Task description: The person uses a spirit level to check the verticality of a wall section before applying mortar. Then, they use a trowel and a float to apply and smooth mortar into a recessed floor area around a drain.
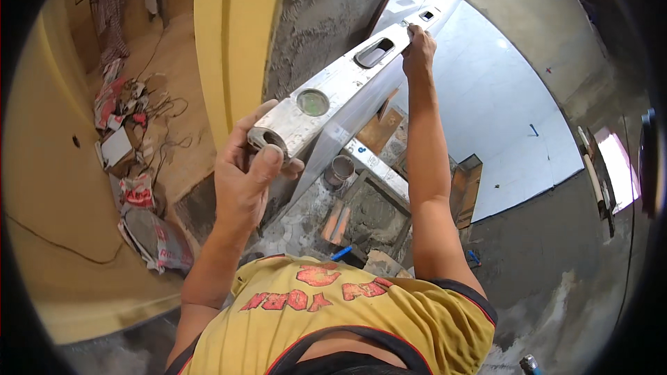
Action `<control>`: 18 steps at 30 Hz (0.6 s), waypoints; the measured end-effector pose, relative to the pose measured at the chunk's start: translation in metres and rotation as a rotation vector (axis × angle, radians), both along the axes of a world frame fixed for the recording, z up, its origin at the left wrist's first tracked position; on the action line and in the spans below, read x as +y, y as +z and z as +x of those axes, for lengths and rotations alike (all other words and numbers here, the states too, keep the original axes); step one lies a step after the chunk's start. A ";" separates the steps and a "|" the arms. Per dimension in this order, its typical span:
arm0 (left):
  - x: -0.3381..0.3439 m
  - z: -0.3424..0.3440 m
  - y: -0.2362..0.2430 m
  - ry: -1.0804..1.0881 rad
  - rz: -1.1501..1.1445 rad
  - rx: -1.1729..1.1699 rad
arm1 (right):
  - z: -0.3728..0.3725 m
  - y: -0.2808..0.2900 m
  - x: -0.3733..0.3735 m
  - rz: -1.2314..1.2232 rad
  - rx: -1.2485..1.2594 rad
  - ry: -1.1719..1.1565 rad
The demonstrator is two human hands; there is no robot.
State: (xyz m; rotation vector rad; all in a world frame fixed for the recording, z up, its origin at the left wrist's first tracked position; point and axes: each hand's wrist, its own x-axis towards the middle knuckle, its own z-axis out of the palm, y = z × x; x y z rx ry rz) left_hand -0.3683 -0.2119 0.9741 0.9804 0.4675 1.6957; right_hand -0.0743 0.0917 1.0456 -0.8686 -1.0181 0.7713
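Note:
A long silver spirit level (338, 89), smeared with dried mortar, stretches from near my chest up to the far right. My left hand (243, 170) is wrapped round its near end, thumb on the edge by the end hole. Farther along, my right hand (420, 54) grips the level near its far end with the arm stretched out. A round greenish vial window and an oblong slot show in its face. Beside the level are a rough grey mortared wall (306, 24) and white glossy tiles (497, 90).
Below stand a bucket (340, 170) and a mortar trough (379, 212) among tile pieces. Blue tile clips (533, 130) stick out of the tiled wall. A yellow door frame (233, 35) rises at left; beyond it lie cement bags (156, 239), cables and rubbish.

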 end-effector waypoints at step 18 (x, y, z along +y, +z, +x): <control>0.086 -0.036 -0.015 0.283 0.583 0.178 | -0.024 0.024 0.017 0.047 0.123 -0.093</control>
